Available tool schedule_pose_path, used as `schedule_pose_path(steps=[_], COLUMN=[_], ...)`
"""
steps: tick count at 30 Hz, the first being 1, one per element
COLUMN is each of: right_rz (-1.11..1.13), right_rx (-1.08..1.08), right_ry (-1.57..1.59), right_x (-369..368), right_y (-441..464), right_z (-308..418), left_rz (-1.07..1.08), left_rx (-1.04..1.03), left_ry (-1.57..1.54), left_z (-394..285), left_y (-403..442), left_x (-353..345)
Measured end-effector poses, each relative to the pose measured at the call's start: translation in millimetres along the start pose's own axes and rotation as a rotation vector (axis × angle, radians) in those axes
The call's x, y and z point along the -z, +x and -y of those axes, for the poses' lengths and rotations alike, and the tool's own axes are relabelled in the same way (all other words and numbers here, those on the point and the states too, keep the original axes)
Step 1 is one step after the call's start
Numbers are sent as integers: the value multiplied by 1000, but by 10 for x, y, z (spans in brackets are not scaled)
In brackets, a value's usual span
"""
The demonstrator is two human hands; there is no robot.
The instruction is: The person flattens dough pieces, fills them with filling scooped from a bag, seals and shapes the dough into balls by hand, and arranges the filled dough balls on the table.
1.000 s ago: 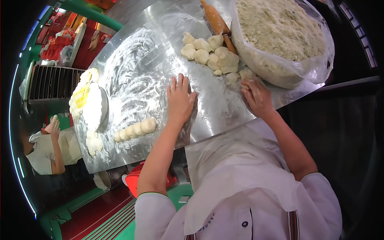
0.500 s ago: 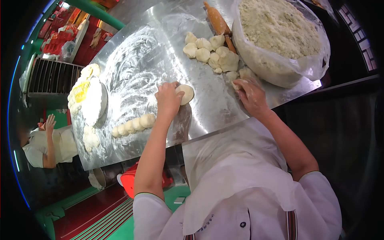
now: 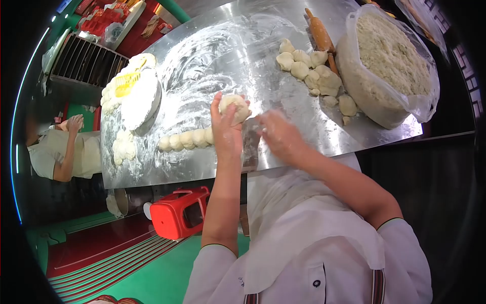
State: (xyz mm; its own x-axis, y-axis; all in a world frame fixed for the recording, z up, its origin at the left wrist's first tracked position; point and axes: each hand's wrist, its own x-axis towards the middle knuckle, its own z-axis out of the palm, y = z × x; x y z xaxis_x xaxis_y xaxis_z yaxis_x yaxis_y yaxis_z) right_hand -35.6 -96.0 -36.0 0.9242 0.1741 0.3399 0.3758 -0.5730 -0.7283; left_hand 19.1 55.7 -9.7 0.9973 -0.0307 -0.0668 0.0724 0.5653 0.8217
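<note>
While the left hand (image 3: 227, 136) cradled one dough round (image 3: 234, 101), the right hand (image 3: 281, 136), blurred, spread unreadable, hung nearby; light, even support seemed best.

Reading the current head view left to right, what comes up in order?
Co-worker, round white container, row of dough balls, left hand holding a dough piece, right hand, rolling pin, bag of crumbly mixture.

My table (image 3: 283, 25) is shiny metal, bright with glare and streaked with chalky white powder. The rolling pin (image 3: 320, 33) looks like smooth wood, the stool (image 3: 174, 215) glossy red plastic. Thin, clear, crinkled plastic lines the tub of crumbly, rough filling (image 3: 392, 55); my apron (image 3: 304, 243) is matt, creased cloth.
</note>
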Motion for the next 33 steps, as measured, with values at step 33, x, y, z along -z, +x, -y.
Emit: schedule_pose_path(steps=[33], right_rz=[12], right_rx=[-326], right_ry=[-564], right_x=[3206], right_y=[815], right_z=[-877], left_rz=[361], left_rx=[450], left_ry=[13], left_z=[272], left_y=[160], left_x=[-1109])
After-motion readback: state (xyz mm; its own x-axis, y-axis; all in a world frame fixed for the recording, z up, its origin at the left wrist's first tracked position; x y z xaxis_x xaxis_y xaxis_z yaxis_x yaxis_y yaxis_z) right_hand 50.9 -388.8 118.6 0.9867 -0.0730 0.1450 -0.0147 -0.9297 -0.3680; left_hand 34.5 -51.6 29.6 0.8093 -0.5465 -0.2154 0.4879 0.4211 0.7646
